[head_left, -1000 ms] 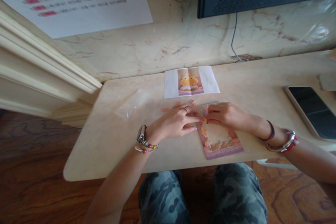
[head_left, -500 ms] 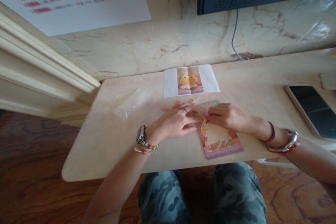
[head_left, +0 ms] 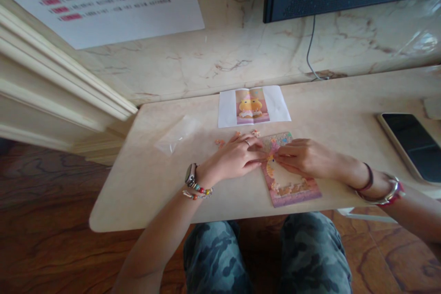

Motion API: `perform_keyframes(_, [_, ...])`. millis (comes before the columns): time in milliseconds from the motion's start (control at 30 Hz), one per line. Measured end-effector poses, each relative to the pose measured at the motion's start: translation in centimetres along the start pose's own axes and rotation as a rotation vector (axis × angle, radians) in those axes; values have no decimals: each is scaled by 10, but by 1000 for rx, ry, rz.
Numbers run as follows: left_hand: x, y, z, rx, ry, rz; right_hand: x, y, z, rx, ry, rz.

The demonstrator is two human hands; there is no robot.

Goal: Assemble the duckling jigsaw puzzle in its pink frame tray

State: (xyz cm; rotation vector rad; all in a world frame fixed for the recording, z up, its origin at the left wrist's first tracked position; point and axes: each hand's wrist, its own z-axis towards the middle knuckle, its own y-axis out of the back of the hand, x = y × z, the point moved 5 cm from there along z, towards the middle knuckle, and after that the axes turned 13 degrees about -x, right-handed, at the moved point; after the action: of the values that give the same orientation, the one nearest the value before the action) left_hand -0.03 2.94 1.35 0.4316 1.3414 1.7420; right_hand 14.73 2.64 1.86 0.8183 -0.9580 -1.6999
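Note:
A jigsaw puzzle lies flat on the table, its pink border joined around an open middle where the pale surface shows. My left hand rests palm down at the puzzle's left side, fingers stretched out, the fingertips touching its edge. Over the upper part of the puzzle, my right hand is closed with its fingertips pressed together by a yellow piece with a dark eye; whatever is between them is hidden. Several loose puzzle pieces lie beyond my left hand, partly covered by it.
Behind the puzzle lies a creased paper sheet with a printed yellow character. A clear plastic bag is on the left of the table. A phone lies at the right. A cable hangs against the wall below a dark device.
My right hand has turned slightly and shifted down a little, showing more of the puzzle's top edge. My left hand stays by the puzzle's left side. The whole view has shifted slightly.

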Motion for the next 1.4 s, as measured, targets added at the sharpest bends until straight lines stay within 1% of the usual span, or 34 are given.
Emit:
perform_keyframes(67, [1,-1,-1,7,9,-7,0,-1,0,19,-14,30])
perform_keyframes(133, [2,-2,-1,10,18,-28,-4,-1,0,16,-57,108])
perform_keyframes(233, [6,2,1,-11,46,-95,-22,7,-3,-64,-205,264])
perform_keyframes(333, [15,14,4,-98,88,-204,-43,18,-6,-179,-346,321])
perform_keyframes(400, [25,27,4,-174,122,-283,-51,23,-3,-193,-381,339])
perform_keyframes(467, [37,37,0,-199,190,-349,-49,21,7,-113,-355,387])
perform_keyframes(500, [43,40,-3,-179,237,-380,-45,17,14,-43,-320,418])
perform_keyframes(600, [57,39,-15,-13,366,-518,-27,3,43,162,-172,494])
perform_keyframes(700, [62,33,-26,148,422,-672,-13,-11,71,246,-80,510])
perform_keyframes(767, [66,32,-32,184,458,-713,-8,-21,84,283,-50,506])
perform_keyframes(867, [73,34,-37,156,518,-687,-9,-35,92,306,-36,465])
perform_keyframes(967, [78,36,-40,139,553,-636,-14,-43,93,296,-75,437])
perform_keyframes(1133, [76,33,-38,182,538,-588,-17,-52,87,376,-138,518])
perform_keyframes(1200, [73,32,-37,186,519,-572,-18,-55,85,384,-177,540])
perform_keyframes(1300, [71,31,-35,176,490,-557,-17,-56,84,350,-197,571])
perform_keyframes(1400, [70,31,-35,172,482,-555,-15,-53,85,287,-173,596])
